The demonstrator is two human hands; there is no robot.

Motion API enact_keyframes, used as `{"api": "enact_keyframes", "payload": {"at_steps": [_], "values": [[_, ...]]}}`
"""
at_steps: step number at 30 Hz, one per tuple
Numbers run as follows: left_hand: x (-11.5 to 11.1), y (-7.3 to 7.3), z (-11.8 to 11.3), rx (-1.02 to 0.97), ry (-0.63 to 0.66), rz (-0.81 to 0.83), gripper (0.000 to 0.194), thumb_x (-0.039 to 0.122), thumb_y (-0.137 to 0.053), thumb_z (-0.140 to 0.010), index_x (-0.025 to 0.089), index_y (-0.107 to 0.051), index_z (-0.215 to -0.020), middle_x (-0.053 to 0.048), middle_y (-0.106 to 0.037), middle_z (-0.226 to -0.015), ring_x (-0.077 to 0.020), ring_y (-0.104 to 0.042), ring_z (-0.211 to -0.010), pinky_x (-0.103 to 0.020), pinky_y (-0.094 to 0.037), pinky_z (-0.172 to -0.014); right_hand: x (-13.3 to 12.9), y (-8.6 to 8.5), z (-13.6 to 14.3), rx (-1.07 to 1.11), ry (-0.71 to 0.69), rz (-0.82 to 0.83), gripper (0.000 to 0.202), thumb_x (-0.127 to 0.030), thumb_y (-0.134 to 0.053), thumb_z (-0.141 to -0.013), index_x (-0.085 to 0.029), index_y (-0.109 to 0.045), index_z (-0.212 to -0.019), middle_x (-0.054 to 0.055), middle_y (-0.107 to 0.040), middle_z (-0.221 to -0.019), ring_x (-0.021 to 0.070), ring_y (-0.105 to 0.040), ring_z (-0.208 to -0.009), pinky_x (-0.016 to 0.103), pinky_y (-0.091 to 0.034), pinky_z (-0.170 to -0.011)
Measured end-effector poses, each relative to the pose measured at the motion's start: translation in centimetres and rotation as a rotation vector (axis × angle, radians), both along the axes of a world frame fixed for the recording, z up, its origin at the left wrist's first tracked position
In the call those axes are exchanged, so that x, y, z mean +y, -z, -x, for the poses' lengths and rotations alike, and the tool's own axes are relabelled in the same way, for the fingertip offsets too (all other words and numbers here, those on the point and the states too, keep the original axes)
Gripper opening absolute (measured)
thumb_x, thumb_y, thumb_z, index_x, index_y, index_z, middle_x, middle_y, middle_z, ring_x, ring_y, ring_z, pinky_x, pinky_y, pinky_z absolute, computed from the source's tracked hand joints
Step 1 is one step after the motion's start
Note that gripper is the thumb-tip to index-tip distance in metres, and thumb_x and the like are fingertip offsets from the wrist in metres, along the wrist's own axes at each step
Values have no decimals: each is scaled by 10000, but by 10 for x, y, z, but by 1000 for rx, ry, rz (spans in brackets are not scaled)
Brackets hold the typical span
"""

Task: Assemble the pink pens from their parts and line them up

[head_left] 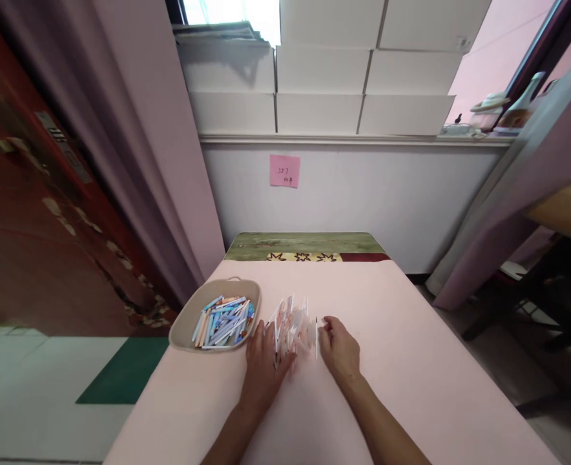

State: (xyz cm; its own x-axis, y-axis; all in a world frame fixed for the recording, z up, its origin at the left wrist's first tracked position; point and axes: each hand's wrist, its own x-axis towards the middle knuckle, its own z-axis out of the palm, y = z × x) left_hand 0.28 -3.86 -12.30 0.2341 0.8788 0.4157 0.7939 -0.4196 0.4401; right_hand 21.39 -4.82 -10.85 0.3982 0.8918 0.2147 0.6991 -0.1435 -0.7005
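Observation:
Between my hands on the pink table covering lies a loose pile of thin pale sticks (292, 323), white and clear, some with dark tips; the pile is partly blurred. My left hand (263, 355) is open along the pile's left side, its fingers and thumb apart and touching the nearest sticks. To the right of the pile my right hand (341, 349) is closed, fingers curled in. One thin white stick (316, 342) stands out right at its fingertips; I cannot tell whether they grip it.
Left of my hands is a beige basket (181, 329) of blue, purple and peach pen-like sticks (222, 321). The pink-covered table (411, 387) has a green patterned far end (309, 242) against the wall. A pink note (284, 171) is stuck there, below stacked white boxes (319, 71).

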Motion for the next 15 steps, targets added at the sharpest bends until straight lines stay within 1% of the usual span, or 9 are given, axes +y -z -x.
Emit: {"api": "enact_keyframes", "payload": {"at_steps": [3, 9, 12, 15], "values": [[-1, -1, 0, 10, 26, 34, 718, 468, -501, -871, 172, -226, -1464, -189, -261, -1523, -317, -232, -1408, -533, -299, -1086, 1, 2, -1, 39, -38, -24, 325, -336, -438, -863, -226, -576, -1136, 13, -682, -909, 166, -639, -763, 266, -428, -672], [-4, -9, 0, 33, 67, 53, 718, 422, -490, -887, 205, -160, -1486, -158, -279, -1528, -295, -252, -1406, -506, -319, -1093, 3, 0, -7, 192, 2, -41, 341, -383, -439, -853, -214, -601, -1101, 16, -684, -853, 160, -625, -660, 254, -430, -591], [-4, -12, -1, 36, 58, 46, 715, 421, -490, -887, 214, -161, -1487, -156, -280, -1529, -302, -263, -1402, -514, -324, -1091, 4, -2, -8, 247, 12, -47, 354, -408, -447, -852, -216, -604, -1105, 21, -688, -837, 168, -616, -630, 262, -433, -584], [-3, -13, -1, 32, 39, 36, 700, 422, -492, -886, 215, -188, -1482, -157, -260, -1537, -309, -243, -1409, -523, -315, -1093, 5, -1, -10, 335, 45, -88, 381, -427, -429, -870, -198, -605, -1119, 41, -694, -817, 178, -622, -656, 266, -450, -612]]}}
